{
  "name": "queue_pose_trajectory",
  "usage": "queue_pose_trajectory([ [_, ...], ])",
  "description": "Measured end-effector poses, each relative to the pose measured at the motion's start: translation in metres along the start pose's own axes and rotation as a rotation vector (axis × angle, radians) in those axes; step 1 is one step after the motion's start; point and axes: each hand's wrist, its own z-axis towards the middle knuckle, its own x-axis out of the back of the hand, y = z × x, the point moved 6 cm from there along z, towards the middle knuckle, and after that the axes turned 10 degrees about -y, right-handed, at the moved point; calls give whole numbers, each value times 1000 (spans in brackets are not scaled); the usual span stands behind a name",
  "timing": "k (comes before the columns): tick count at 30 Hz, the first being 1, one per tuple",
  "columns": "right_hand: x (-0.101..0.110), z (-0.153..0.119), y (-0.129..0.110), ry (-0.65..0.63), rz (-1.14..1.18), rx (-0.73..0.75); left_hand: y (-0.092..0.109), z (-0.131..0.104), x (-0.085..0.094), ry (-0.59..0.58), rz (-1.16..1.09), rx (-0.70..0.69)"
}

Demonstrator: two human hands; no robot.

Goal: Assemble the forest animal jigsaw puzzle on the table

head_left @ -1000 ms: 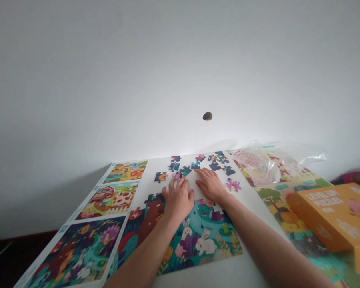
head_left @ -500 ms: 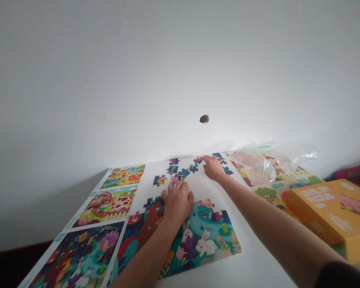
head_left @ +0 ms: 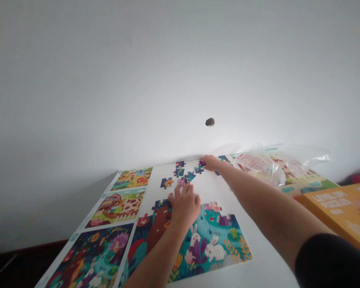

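My left hand (head_left: 185,205) rests with fingers spread over the upper part of a partly joined jigsaw puzzle (head_left: 211,244) showing a bear and white rabbits. Its fingertips are at a purple puzzle piece (head_left: 182,182) with a face on it. Farther back, near the wall, my right hand (head_left: 212,163) is closed, fingers together at a dark purple puzzle piece (head_left: 202,163); the hand hides part of that piece. Between the hands lie loose pieces, among them a teal piece (head_left: 199,170), a blue-green piece (head_left: 190,176) and an orange-and-blue piece (head_left: 167,183).
A picture sheet (head_left: 131,203) with three printed scenes lies along the left. At the right are a clear plastic bag (head_left: 277,174) and an orange puzzle box (head_left: 333,208). A white wall (head_left: 168,80) with a small hole (head_left: 210,122) rises behind the white table (head_left: 243,276).
My right hand has shifted left and a little farther back over the loose pieces. My left hand stays in place on the puzzle. The whole view has moved slightly.
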Motion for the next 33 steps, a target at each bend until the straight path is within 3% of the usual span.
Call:
queue_pose_trajectory([
  [3,1,3,4,-14,-15,15,1,0,1,3,5,3],
  [11,-1,-3,4,-27,24,-128,1,-1,2,-5,-12,18],
  [16,10,-13,0,45,125,-169,0,-1,3,8,-27,7],
  [22,23,-59,-10,181,367,-226,-1,1,1,15,-44,-5],
  [25,11,-100,-14,201,489,-161,-3,2,-1,5,-39,-11],
  [28,-13,-134,-14,182,786,24,-4,2,-3,21,-30,-29],
  [33,-43,-154,-11,242,901,130,-5,3,-4,41,-23,-45],
])
